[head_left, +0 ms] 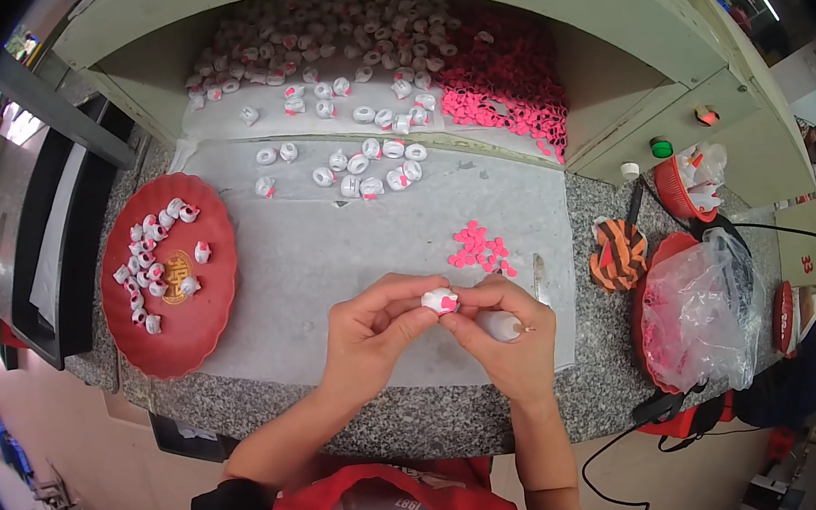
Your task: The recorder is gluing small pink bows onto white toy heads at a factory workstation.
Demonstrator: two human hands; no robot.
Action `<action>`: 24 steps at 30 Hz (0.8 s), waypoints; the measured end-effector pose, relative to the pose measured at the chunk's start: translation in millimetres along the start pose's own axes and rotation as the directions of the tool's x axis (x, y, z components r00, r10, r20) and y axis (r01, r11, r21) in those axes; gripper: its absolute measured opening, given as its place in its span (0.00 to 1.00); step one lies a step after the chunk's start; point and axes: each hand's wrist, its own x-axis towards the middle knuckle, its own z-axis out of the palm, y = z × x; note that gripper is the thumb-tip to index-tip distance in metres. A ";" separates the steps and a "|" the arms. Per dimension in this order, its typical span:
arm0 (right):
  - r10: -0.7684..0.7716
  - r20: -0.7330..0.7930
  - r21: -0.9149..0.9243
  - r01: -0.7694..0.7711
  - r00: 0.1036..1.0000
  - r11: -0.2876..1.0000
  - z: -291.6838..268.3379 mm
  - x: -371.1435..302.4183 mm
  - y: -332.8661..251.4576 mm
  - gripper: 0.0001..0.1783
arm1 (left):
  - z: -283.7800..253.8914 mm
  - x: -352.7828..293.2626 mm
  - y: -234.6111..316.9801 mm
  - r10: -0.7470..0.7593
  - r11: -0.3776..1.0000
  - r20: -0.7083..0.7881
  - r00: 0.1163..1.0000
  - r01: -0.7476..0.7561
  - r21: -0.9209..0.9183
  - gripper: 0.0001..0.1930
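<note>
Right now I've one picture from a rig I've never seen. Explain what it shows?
No machine: just a person's left hand and right hand, both bare. The picture comes from the left of two fisheye cameras worn on the head, looking down; straight edges bend toward the rim. Both hands hold a small white piece with a pink patch; a translucent bottle is also tucked in the right hand. A pale sheet on the speckled counter carries pink bits and white rounded pieces. At left, a red tray holds more.
</note>
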 end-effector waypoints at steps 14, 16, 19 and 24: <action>-0.190 -0.022 -0.083 0.188 0.982 0.979 6.6 -1.5 0.5 0.16 | -3.8 -1.5 -4.1 -0.149 0.976 -0.085 0.985 0.132 -0.175 0.12; -0.097 -0.075 0.111 0.105 0.992 0.988 7.5 -6.2 3.7 0.16 | -1.4 -3.7 0.4 -0.123 0.980 -0.069 0.990 0.109 -0.169 0.12; 0.037 -0.028 0.328 -0.026 0.999 0.944 -1.8 -2.4 -4.1 0.14 | -2.3 -4.8 11.6 0.029 0.999 0.015 0.999 -0.028 -0.036 0.15; 0.002 0.078 0.351 -0.029 0.997 0.936 -5.3 -4.1 6.1 0.12 | -6.0 -6.6 8.7 0.103 0.968 0.153 0.983 -0.135 0.210 0.12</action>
